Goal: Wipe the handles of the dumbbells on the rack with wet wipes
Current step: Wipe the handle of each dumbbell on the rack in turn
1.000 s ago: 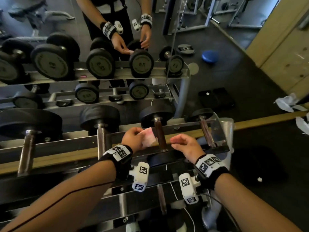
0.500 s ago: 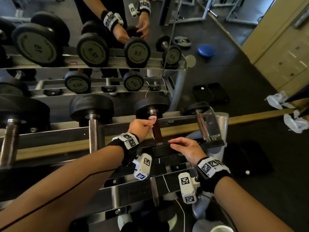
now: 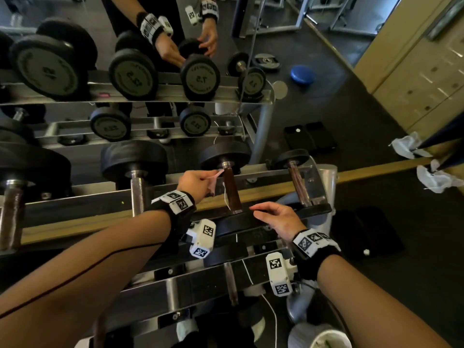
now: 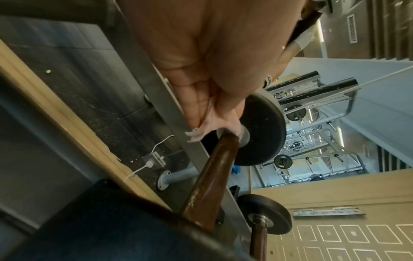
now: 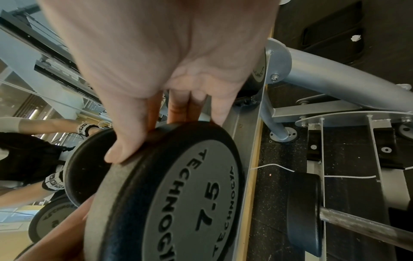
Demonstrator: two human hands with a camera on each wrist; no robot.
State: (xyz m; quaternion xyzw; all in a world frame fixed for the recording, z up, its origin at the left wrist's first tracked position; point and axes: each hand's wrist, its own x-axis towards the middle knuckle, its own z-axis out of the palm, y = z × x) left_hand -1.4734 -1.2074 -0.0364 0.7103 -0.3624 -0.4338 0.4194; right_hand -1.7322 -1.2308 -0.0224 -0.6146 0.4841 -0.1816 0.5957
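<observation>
On the rack [image 3: 261, 189], the left hand [image 3: 195, 183] pinches a wet wipe [image 3: 213, 180] at the far end of the brown dumbbell handle [image 3: 231, 190], the right hand [image 3: 276, 217] lies flat on its near weight [image 3: 233, 222], and more handles seem left.

The metal rack [image 3: 88, 207] carries a row of dumbbells lying across its rails. At about 12 o'clock rests the brown-handled dumbbell [image 3: 231, 189], marked 7.5 on its near plate. A smaller dumbbell [image 3: 297, 182] sits at 1 o'clock, a steel-handled one [image 3: 136, 187] at 10 o'clock. The dark floor [image 3: 364, 151] at 3 o'clock bears crumpled white wipes [image 3: 434, 177].
</observation>
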